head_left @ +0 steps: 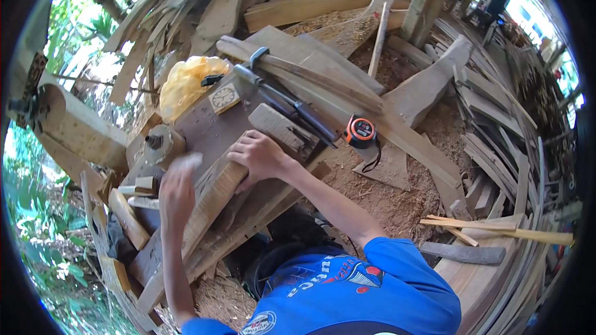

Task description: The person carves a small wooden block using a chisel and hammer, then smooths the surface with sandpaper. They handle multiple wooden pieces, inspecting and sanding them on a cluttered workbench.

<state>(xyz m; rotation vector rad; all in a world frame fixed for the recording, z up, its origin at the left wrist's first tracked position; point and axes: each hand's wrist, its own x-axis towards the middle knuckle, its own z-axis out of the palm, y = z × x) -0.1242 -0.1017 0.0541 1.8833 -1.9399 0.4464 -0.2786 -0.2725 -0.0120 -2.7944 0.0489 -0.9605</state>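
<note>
A curved wooden board lies slantwise on the dark workbench. My right hand is wrapped over its far end, thumb down along the near side. At the board's left, my left hand is closed and smeared by motion. A small whitish thing shows at its fingertips, too blurred to name. Just beyond my right hand lies a pale wood block with a dark, rough end. A round wooden piece with a metal bolt stands past my left hand.
A long clamp and a square clock-faced piece lie on the bench, near a yellow plastic bag. An orange-black tape measure rests to the right. Planks and offcuts surround the bench over sawdust. A mallet-like wooden bar lies at right.
</note>
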